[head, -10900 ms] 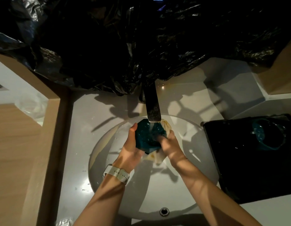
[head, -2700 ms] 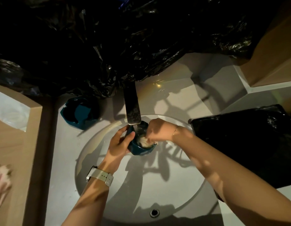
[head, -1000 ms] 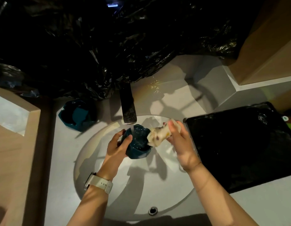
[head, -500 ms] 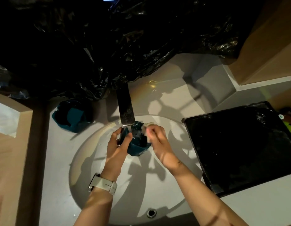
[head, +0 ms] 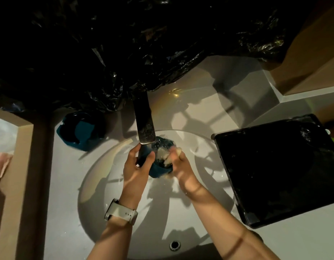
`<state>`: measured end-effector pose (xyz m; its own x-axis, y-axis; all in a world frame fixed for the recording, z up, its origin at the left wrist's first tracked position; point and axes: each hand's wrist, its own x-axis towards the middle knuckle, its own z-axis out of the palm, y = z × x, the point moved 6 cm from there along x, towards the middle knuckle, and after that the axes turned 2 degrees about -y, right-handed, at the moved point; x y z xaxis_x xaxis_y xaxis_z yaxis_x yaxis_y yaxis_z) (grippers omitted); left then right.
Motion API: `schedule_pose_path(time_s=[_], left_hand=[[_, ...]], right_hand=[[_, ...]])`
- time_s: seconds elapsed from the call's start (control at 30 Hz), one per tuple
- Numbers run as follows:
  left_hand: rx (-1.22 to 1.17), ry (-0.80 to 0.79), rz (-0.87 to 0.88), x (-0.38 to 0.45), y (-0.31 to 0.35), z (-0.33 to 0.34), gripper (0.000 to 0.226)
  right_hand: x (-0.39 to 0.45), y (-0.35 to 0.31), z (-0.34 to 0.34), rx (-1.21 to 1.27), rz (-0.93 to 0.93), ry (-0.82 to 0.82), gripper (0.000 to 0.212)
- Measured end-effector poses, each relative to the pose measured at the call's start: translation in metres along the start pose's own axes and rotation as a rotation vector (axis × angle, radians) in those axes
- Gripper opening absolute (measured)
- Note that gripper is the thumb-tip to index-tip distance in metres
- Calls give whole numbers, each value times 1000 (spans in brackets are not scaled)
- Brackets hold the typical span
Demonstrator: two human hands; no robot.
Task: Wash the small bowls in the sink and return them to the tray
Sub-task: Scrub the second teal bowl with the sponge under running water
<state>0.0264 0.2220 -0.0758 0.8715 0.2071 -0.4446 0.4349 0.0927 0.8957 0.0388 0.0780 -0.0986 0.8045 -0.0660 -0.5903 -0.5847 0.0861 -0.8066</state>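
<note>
Holding a teal bowl (head: 158, 168) under the faucet (head: 144, 124), water splashing inside.

Two teal bowls (head: 158, 162) (head: 80, 133) (one held under the tap (head: 145, 124)), one black tray (head: 278, 169), one cloth (head: 165, 156), two hands (head: 136, 169) (head: 183, 167)

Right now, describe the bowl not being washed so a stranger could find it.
Start at the round white sink and its dark faucet. On the counter left of the faucet sits a teal bowl, under the black plastic sheeting. Unlike the other bowl, no hand touches it.
</note>
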Motion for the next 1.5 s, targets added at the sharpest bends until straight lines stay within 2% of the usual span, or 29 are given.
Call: schedule_pose_path(time_s=[0.17, 0.27, 0.33, 0.43, 0.53, 0.63, 0.7, 0.8, 0.87, 0.97, 1.07, 1.13, 1.2, 1.3, 1.37, 1.5], left_hand=[[-41, 20, 30, -8, -1, -3, 39], [-84, 24, 40, -6, 0, -5, 39], [-60, -13, 14, -10, -4, -4, 38], [-41, -157, -47, -13, -9, -7, 46], [-69, -374, -142, -3, -1, -14, 70], [4, -453, -236, 9, 10, -13, 58], [91, -421, -178, 13, 17, -5, 42], [181, -264, -135, 20, 17, 2, 28], [208, -197, -140, 26, 10, 4, 30], [275, -102, -103, 29, 1, 6, 50], [304, -29, -57, 25, -1, 9, 55], [346, -21, -14, 19, -2, 8, 48], [283, -5, 5, 11, -6, 6, 40], [212, 6, 7, 1, -10, 7, 33], [173, 38, 5, -1, -7, 9, 30], [211, 59, 44, 0, -4, 10, 28]], right_hand=[[15, -5, 0, -142, 15, -14, 47], [-5, 8, 8, -1, 63, -141, 40], [-5, 11, 8, 15, 42, -132, 43], [4, -1, 2, -154, -79, -60, 40], [7, -16, -2, -275, -201, -204, 25], [3, -29, -2, -362, -174, -363, 23], [2, -32, -2, -436, -157, -370, 27], [10, -26, -2, -445, -153, -196, 35], [12, -14, -3, -422, -158, -15, 38], [-4, 4, -3, -386, -213, 171, 39], [-19, 23, 6, -226, -201, 129, 36], [-5, 39, 4, -143, -84, 96, 32], [17, 46, 0, -9, 34, 71, 37], [27, 29, -9, -98, 47, 75, 42], [12, 27, -5, -48, 29, 66, 48], [-23, 33, 14, 88, -32, -30, 44]])
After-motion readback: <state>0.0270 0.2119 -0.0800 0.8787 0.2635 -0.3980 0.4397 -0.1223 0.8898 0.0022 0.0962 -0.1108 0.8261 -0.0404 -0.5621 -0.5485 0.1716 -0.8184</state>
